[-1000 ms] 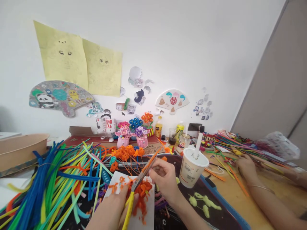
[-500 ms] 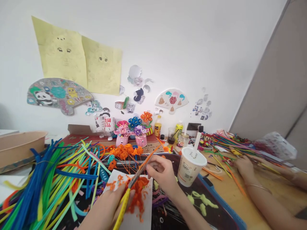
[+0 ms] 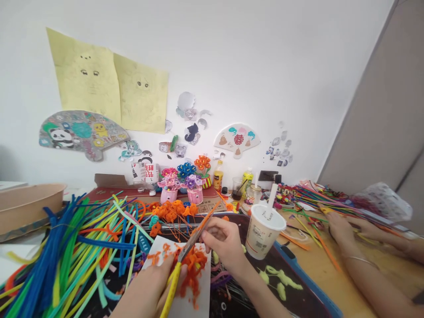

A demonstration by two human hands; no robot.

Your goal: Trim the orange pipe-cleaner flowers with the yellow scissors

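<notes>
My left hand (image 3: 150, 282) is closed around yellow-handled scissors (image 3: 172, 287), whose blades point up and away to the right. An orange pipe cleaner (image 3: 208, 217) runs along the blades. At its side my right hand (image 3: 223, 240) pinches it, with thumb and fingers close to the blade tips; the exact grip is partly hidden. Beneath the scissors, orange fuzz clippings (image 3: 194, 274) lie on a white sheet of paper (image 3: 177, 307). Just beyond, several orange pipe-cleaner flowers (image 3: 170, 211) on thin stems rest in a bunch.
Bundled coloured pipe cleaners (image 3: 66, 251) spread over the left side. A white paper cup (image 3: 263, 236) with a straw stands right of my right hand, near pale green fuzzy pieces (image 3: 280, 280). Potted fuzzy flowers (image 3: 194, 187) and bottles (image 3: 217, 174) line the wall. Another person's hands (image 3: 341, 229) work at far right.
My hands and the scissors have shifted only slightly along the orange pipe cleaner. The other person's hands have moved a little at the right.
</notes>
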